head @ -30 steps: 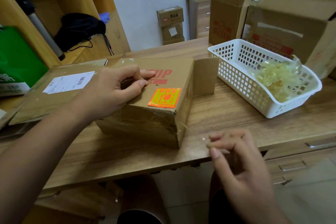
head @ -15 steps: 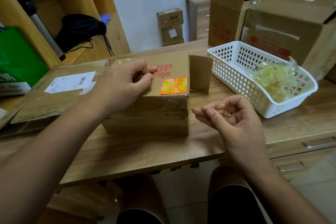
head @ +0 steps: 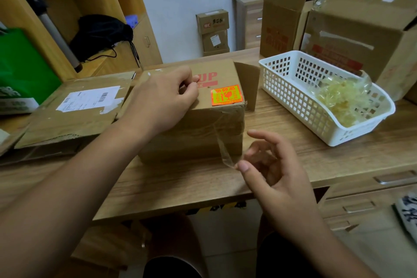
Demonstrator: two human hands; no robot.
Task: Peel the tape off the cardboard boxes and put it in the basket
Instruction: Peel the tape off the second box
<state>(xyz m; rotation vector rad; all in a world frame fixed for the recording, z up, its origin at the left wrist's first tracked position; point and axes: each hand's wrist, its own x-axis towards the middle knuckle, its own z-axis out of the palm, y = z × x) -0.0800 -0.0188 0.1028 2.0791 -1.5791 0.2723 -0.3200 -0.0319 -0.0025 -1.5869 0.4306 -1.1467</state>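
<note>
pull tape (head: pixel 222 146), pinched in right hand (head: pixel 274 169) at lower centre, other end stuck to box (head: pixel 198 137) front, slowly and low. brace with left hand (head: pixel 160 101) curled on box top, grip unclear; then to basket (head: pixel 293 102) at right.

On desk (head: pixel 282 128) centre, cardboard box (head: pixel 203 128), left hand (head: pixel 162 101) atop it; near its right corner, right hand (head: pixel 270 169) pinching tape strip (head: pixel 222 146); left, flattened carton (head: pixel 74 117); right, basket (head: pixel 284 90) holding tape wad (head: pixel 338 101); behind basket, large cartons (head: pixel 361 36).

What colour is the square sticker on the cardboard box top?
Square sticker: neon orange with red markings; head view.
</note>
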